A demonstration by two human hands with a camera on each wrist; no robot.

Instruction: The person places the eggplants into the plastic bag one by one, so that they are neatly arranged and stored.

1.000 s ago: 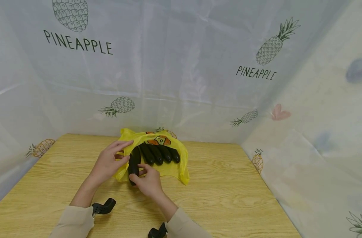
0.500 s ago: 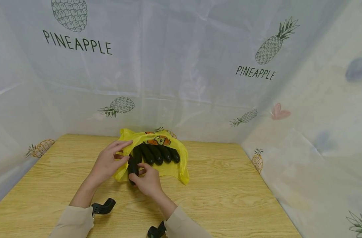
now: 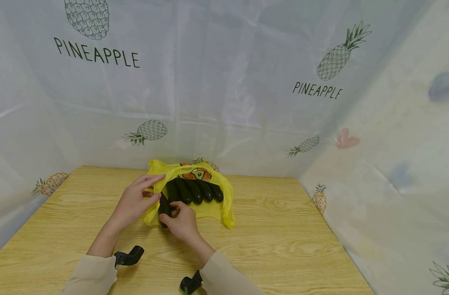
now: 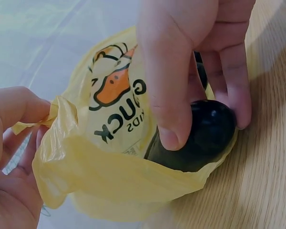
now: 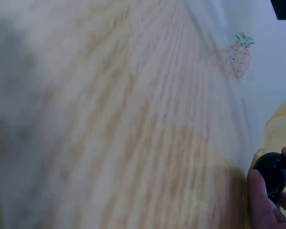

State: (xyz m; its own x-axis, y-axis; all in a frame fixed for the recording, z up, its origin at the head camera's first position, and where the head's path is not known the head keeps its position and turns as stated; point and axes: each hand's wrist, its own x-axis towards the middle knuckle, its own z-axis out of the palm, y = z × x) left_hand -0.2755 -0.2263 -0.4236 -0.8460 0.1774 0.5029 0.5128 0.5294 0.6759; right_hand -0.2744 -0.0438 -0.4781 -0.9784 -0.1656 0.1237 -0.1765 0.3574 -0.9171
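Observation:
In the head view, a yellow plastic bag (image 3: 211,211) lies on its side with its mouth facing me. Several glossy, near-black eggplants (image 3: 197,192) lie side by side inside it. My left hand (image 3: 133,200) pinches the bag's left edge; the left wrist view shows the gathered plastic (image 4: 62,114) between thumb and fingers. My right hand (image 3: 183,221) grips another eggplant (image 3: 165,211) at the left of the mouth, thumb on one side and fingers on the other. Its rounded near end (image 4: 212,129) faces out, while its far part is hidden by the bag.
The bag sits near the back of a wood-grain table (image 3: 268,246). Behind it hangs a pale pineapple-print curtain (image 3: 224,102), which also lines both sides. A black wrist mount (image 3: 129,257) sticks out from the left sleeve, another (image 3: 191,282) from the right.
My right hand has shifted slightly with its eggplant, whose near end now sits a little farther in. The leftmost eggplant inside shows more clearly. My left hand stays put on the bag.

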